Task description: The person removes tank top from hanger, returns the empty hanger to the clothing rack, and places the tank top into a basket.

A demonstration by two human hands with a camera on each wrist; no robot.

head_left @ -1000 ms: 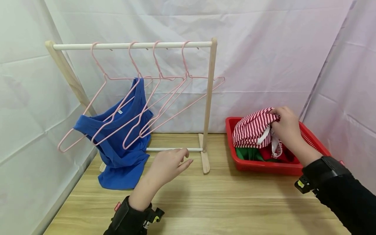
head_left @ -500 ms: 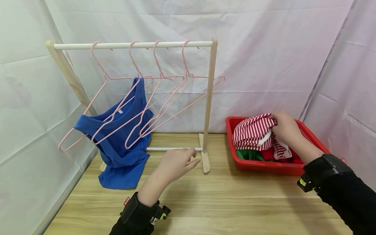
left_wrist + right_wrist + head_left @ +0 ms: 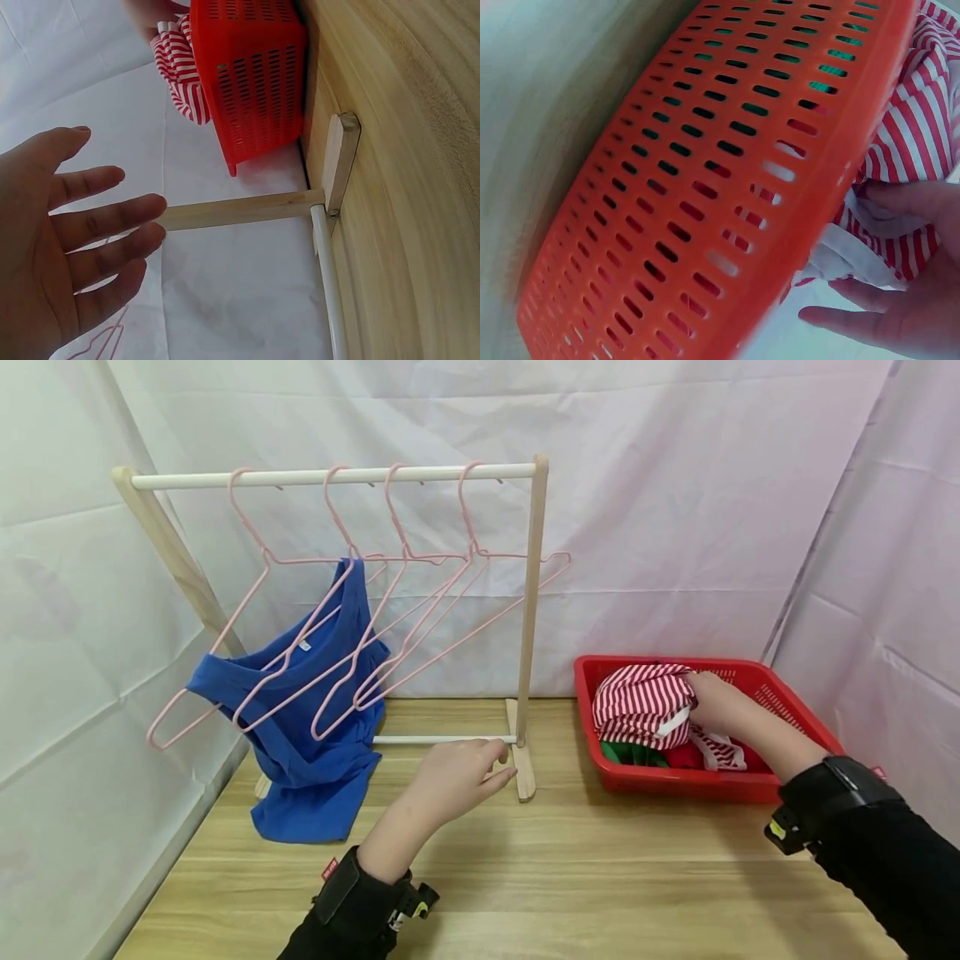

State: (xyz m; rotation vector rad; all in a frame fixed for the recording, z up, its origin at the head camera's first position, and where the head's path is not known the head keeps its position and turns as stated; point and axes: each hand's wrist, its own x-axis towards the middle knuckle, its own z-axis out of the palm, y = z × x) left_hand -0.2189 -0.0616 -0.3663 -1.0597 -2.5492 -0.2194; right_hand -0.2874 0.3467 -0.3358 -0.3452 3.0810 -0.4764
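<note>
My right hand (image 3: 716,702) reaches into the red plastic basket (image 3: 690,787) at the striped garment (image 3: 637,697), red and white with white trim. In the right wrist view its thumb (image 3: 900,196) touches the cloth, while the lower fingers (image 3: 847,322) extend apart from it. My left hand (image 3: 461,777) hovers over the table, holding nothing; in the left wrist view its fingers (image 3: 105,221) are spread and slightly bent. A blue sleeveless top (image 3: 300,718) hangs by its straps from a pink hanger (image 3: 247,602), its lower part resting on the table.
The rack (image 3: 536,568) with a white rail (image 3: 300,478) stands on the wooden table (image 3: 570,877). Several pink hangers overlap there. Green cloth (image 3: 633,754) and red cloth (image 3: 684,756) lie under the striped garment. White sheets (image 3: 675,485) close off the back and sides.
The striped garment has sunk lower into the basket, and my right hand has moved down with it. My left hand has shifted slightly right. The blue top stays as it was.
</note>
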